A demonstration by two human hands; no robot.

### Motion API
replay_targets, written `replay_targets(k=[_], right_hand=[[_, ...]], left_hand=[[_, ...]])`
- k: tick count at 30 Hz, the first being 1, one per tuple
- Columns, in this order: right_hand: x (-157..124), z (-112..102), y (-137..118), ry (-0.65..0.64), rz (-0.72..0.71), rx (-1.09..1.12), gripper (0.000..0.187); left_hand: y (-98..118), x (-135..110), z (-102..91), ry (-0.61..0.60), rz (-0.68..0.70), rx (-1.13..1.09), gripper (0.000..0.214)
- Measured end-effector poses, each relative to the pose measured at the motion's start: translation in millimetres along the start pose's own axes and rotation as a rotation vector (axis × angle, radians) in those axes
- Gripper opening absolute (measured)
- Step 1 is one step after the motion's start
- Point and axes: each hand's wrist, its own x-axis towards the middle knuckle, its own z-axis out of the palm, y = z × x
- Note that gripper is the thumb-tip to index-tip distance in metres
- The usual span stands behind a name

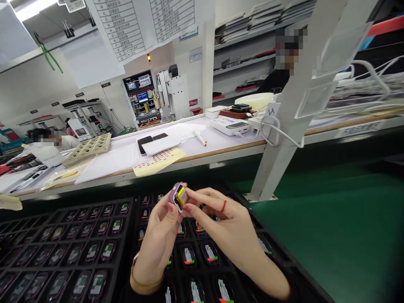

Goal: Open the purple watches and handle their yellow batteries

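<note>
The left hand's [158, 237] fingers grip an open purple device [173, 196] above the black tray [203, 270]; from 4 o'clock, the right hand's [232, 227] fingers pinch its edge. Work around its yellow part [181, 196] seems underway; the next move likely needs steadiness.

Yellow sheet [159, 162] (red-marked) on the bench [224, 144], near a white pen [199, 137].

Hanging list [142, 26] cut off above; tray [202, 271] partly hidden under right hand [222, 212].
</note>
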Motion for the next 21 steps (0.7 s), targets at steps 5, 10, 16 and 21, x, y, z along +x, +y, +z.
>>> replay_targets(k=[5, 10, 16, 21], right_hand=[[1.4, -2.6, -1.6, 0.044, 0.059, 0.047, 0.014], [3.6, -6.1, -4.9, -0.014, 0.144, 0.104, 0.016], [4.1, -7.8, -6.7, -0.012, 0.165, 0.131, 0.023], [6.2, -13.7, -4.1, -0.023, 0.21, 0.109, 0.026]], left_hand=[[0.2, 3.7, 4.1, -0.037, -0.055, -0.094, 0.04], [-0.8, 1.7, 4.1, -0.053, -0.081, -0.12, 0.042], [-1.9, 1.6, 4.0, -0.027, -0.081, -0.114, 0.041], [-2.4, 2.8, 5.5, -0.012, -0.108, -0.122, 0.041]])
